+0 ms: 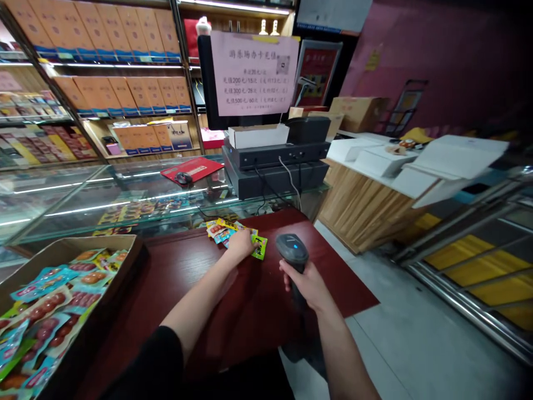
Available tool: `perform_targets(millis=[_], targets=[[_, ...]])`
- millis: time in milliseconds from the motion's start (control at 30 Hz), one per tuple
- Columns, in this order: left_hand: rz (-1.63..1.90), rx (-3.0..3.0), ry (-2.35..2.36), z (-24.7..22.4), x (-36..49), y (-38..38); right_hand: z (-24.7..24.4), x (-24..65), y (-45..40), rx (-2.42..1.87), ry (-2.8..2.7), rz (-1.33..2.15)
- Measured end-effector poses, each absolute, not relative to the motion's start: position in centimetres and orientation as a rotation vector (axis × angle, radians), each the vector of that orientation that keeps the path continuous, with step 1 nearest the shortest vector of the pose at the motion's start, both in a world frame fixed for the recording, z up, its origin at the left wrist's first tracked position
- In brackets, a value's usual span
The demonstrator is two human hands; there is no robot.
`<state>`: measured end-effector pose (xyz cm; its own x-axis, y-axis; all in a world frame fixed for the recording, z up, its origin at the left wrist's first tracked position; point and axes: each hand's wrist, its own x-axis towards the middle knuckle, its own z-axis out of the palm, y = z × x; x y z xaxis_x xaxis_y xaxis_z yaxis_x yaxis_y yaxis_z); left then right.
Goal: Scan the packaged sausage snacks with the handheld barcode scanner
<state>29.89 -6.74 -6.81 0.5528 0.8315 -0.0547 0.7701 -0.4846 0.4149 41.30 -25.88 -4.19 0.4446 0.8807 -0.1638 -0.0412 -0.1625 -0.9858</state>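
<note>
My right hand is wrapped round the handle of a dark barcode scanner, which has a small blue light on top. The scanner is held up above the dark red table. My left hand is closed at the edge of a green snack packet, its fingertips partly hidden. Just behind and left of that hand lies a loose pile of colourful snack packets, in yellow, blue and red.
An open cardboard box of snack packets stands at the left of the table. Behind are a glass counter, a mouse on a red mat, a cash drawer and a monitor carrying a pink sign.
</note>
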Motion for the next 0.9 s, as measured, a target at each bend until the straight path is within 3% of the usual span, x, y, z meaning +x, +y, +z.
perform_targets(millis=[333, 467, 733, 900], targets=[[-0.093, 2.941, 0.575, -5.1, 31.6, -6.4, -4.4, 41.5, -26.1, -1.546, -0.787, 0.986], [-0.171, 3.003, 0.580, -4.1, 31.8, -7.1, -4.2, 40.8, -26.3, -1.542, -0.817, 0.980], [0.149, 2.534, 1.036, -4.5, 24.1, -5.0, -3.8, 37.0, -25.2, -1.495, -0.928, 1.014], [0.759, 1.744, 1.121, -5.4, 15.7, -3.7, -3.5, 31.9, -23.3, -1.414, -1.022, 1.196]])
